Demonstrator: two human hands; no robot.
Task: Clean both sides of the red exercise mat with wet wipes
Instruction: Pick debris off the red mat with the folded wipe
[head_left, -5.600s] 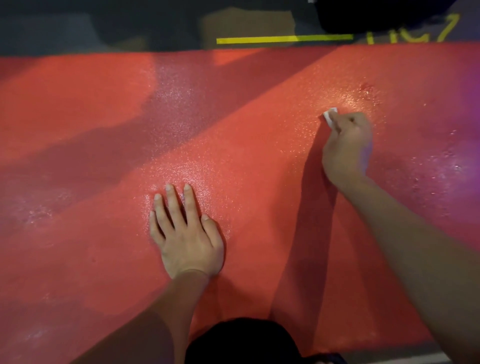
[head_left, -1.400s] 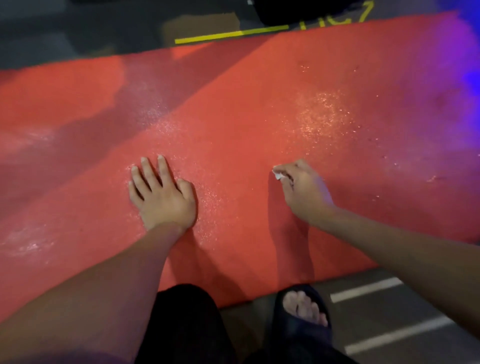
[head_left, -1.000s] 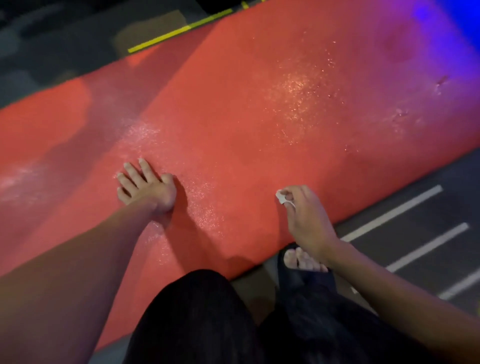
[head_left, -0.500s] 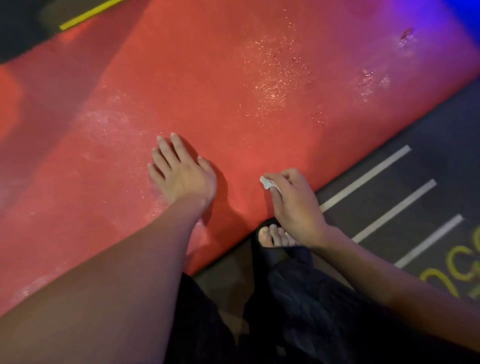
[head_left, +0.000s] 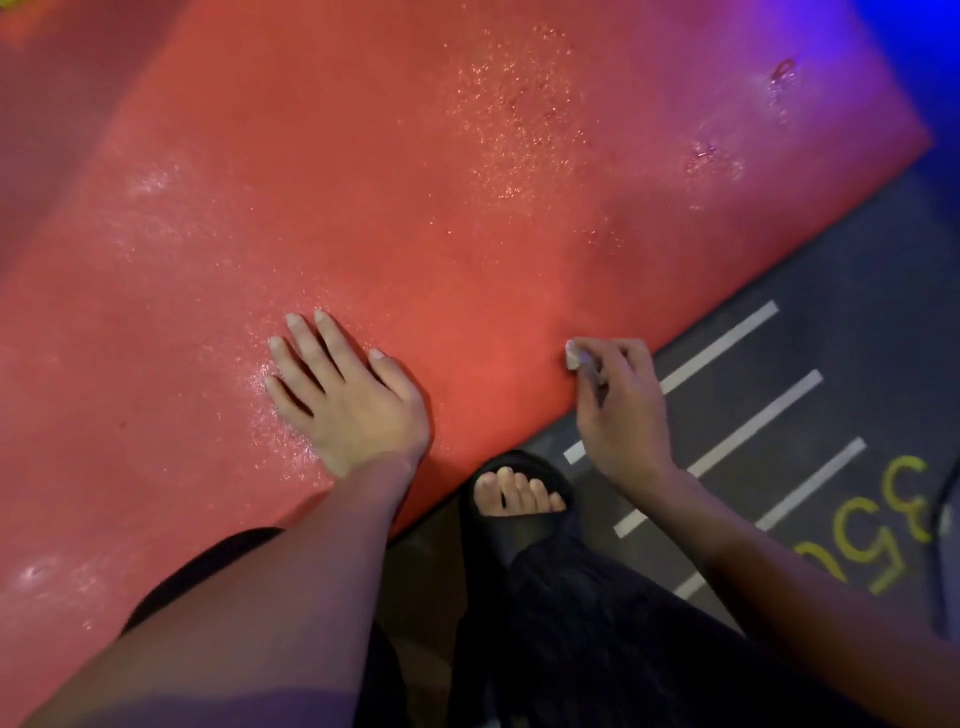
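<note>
The red exercise mat (head_left: 415, 197) lies flat on the floor and fills most of the view, with wet, glistening patches across it. My left hand (head_left: 345, 395) rests flat on the mat near its front edge, fingers straight and spread. My right hand (head_left: 618, 405) hovers at the mat's front edge and pinches a small folded white wet wipe (head_left: 572, 358) between thumb and fingers. The wipe sits right at the mat's surface; I cannot tell whether it touches.
Dark grey floor (head_left: 831, 332) with white painted lines (head_left: 753, 421) and yellow numbers (head_left: 878, 530) lies to the right of the mat. My foot in a black slide sandal (head_left: 519, 499) stands just off the mat's edge. Blue light falls on the top right corner.
The view has swung right and down along the mat. My right hand with the wipe has drawn back from the far side of the mat to its front edge. My left hand stays flat.
</note>
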